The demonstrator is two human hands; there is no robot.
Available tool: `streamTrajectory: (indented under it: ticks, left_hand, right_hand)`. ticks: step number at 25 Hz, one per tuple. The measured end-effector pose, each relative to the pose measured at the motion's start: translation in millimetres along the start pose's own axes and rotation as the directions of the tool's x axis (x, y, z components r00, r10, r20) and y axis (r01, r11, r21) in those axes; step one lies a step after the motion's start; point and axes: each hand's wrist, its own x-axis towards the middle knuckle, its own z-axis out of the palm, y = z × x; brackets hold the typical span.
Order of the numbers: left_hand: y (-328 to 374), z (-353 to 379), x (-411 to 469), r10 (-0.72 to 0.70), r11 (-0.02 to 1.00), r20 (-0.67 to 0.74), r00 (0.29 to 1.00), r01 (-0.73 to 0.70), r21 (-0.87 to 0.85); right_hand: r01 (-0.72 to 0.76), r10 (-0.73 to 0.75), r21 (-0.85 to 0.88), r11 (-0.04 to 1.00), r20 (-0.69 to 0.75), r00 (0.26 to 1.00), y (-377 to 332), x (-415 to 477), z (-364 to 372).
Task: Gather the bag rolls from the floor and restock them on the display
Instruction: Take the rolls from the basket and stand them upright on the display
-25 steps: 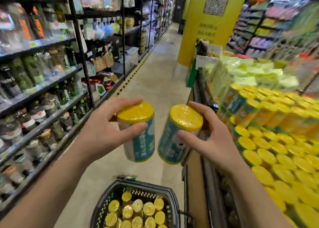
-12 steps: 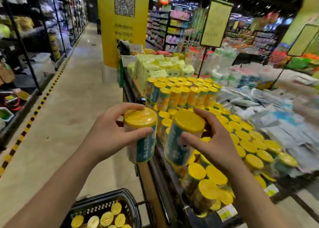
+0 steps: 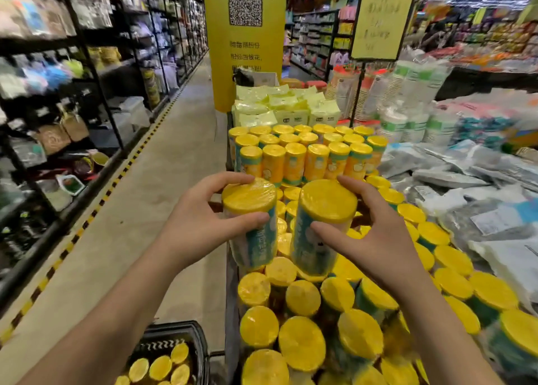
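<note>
Two yellow-topped, teal-labelled bag rolls

At frame centre, the left hand and right hand each grip an upright yellow-capped bag roll above the display. A black basket of rolls sits bottom centre.

Shop aisle, shelves L, yellow pillar
</note>
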Motion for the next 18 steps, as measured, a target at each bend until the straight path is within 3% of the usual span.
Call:
streamTrajectory:
  ticks: [6,13,18]
  left_hand:
    - [30,70,30,-0.045,0.998,-0.020,0.999,0.046,0.043]
    - [36,122,71,0.000,1.000,0.087,0.996,-0.002,0.024]
    - [52,176,105,-0.005,0.999,0.097,0.995,0.001,0.044]
  right_hand:
    - [0.019,-0.022,0.047,0.999,0.061,0.998,46,39,-48]
    - [-0.114,0.115,0.043,0.993,-0.018,0.993,82,50,-93]
    - [-0.120,0.120,0.020,0.993,-0.014,0.993,124,71,-137]
